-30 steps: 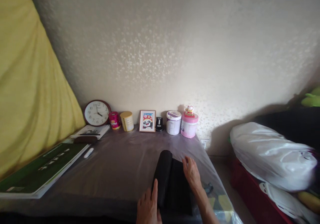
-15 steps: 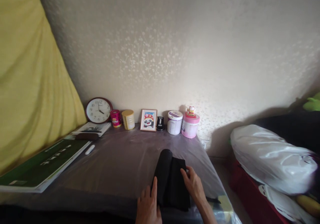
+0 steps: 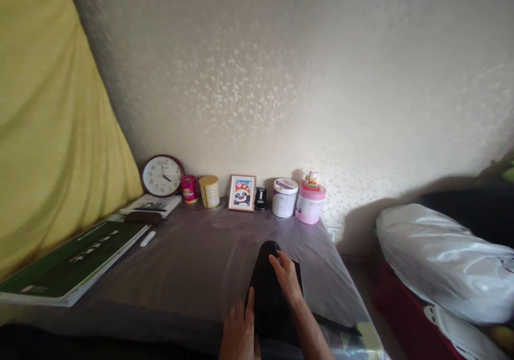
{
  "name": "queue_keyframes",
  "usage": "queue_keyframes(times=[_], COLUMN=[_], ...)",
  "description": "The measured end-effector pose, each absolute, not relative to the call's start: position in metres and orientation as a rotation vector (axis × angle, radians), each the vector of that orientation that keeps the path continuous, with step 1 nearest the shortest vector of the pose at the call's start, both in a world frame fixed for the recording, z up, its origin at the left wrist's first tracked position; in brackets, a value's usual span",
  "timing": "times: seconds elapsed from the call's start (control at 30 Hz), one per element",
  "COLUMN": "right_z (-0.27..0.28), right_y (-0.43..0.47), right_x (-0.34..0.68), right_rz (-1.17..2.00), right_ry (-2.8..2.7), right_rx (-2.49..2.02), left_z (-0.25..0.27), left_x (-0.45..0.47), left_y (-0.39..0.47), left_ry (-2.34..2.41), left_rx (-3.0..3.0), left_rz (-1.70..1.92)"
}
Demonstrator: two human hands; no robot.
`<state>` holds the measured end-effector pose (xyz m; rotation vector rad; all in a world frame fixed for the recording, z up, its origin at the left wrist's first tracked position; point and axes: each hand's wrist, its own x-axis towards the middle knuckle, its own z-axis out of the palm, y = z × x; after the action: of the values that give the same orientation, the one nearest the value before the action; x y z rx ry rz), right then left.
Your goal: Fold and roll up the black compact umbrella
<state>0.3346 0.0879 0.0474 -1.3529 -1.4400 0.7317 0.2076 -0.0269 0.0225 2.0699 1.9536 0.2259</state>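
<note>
A black cloth (image 3: 267, 301), folded over on itself, lies on the near right part of the table. My right hand (image 3: 286, 277) is closed on the upper part of its fold, thumb and fingers near the far end. At the cloth's left edge my left hand (image 3: 240, 328) grips the near part, with its index finger stretched along the side. A thin black strap (image 3: 337, 325) runs out to the right from beneath my right forearm. Whether it joins the cloth is hidden.
Along the wall stand a clock (image 3: 163, 175), a magenta tin (image 3: 189, 190), a yellow-lidded can (image 3: 209, 192), a panda picture frame (image 3: 242, 192) and two round tubs (image 3: 285, 198). A large green book (image 3: 76, 258) lies left. A white plastic bag (image 3: 441, 258) sits beyond the table's right edge.
My right hand has moved from the cloth's right edge up and left onto its fold. The right-hand layer now lies mostly covered. My left hand has barely moved.
</note>
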Motion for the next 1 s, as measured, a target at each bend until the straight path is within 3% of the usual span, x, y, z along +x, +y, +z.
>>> queue_keyframes(times=[0.27,0.6,0.8,1.0], right_z=[0.044,0.067,0.064,0.067], right_y=[0.097,0.077,0.075,0.07], right_x=[0.311,0.3,0.3,0.302], right_rz=[0.723,0.817,0.814,0.892], right_ry=[-1.615,-1.935,-2.055,-2.104], right_rx=[-1.557,-1.385,-1.33,-1.207], left_z=[0.013,-0.038,-0.005,0.001], left_x=[0.196,0.17,0.173,0.192], left_y=[-0.025,-0.028,-0.034,-0.02], left_ry=[1.875,1.818,1.917,1.762], left_rx=[2.102,2.119,2.212,2.366], left_rz=[0.248,0.471,0.69,0.598])
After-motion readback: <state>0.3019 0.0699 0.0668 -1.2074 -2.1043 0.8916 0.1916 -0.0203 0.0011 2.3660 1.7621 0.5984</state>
